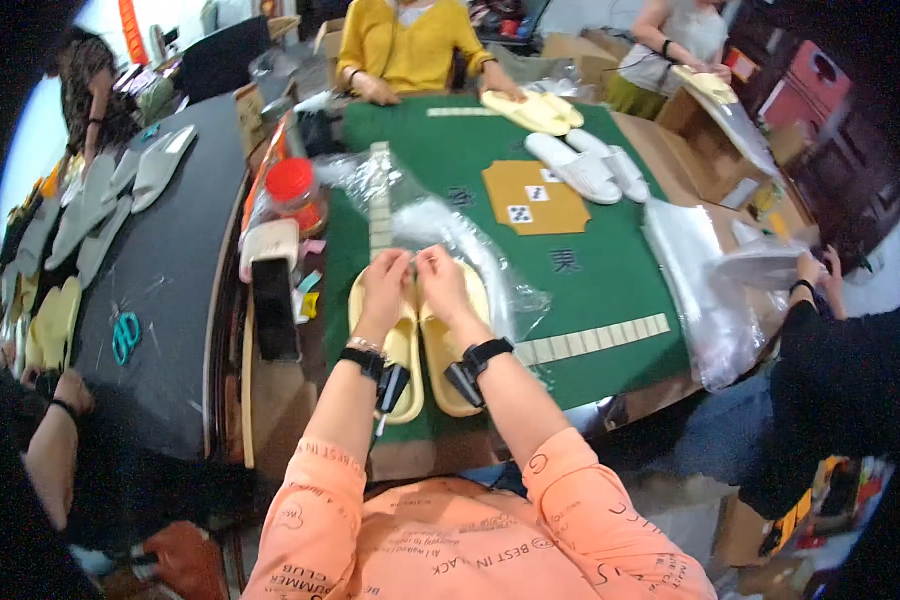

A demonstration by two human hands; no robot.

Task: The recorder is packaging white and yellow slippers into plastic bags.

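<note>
A pair of pale yellow slippers lies side by side on the green table mat [620, 255], toes partly hidden under my hands. My left hand [385, 287] is over the left slipper [406, 375], its fingers pinched. Close beside it, my right hand [444, 285] is over the right slipper [445, 378], also pinched. Their fingertips nearly meet between the two slippers. Whatever is between the fingers is too small to make out. Crumpled clear plastic bags [475, 228] spread just beyond my hands. Each wrist wears a black strap with a small device.
Left of the mat are a red-lidded jar [295, 192] and a black phone [274, 310]. White slippers [575, 168] lie farther off, near a co-worker's hand on yellow slippers [532, 112]. Teal scissors [125, 337] rest on the dark left table. Plastic sleeves [705, 290] hang at right.
</note>
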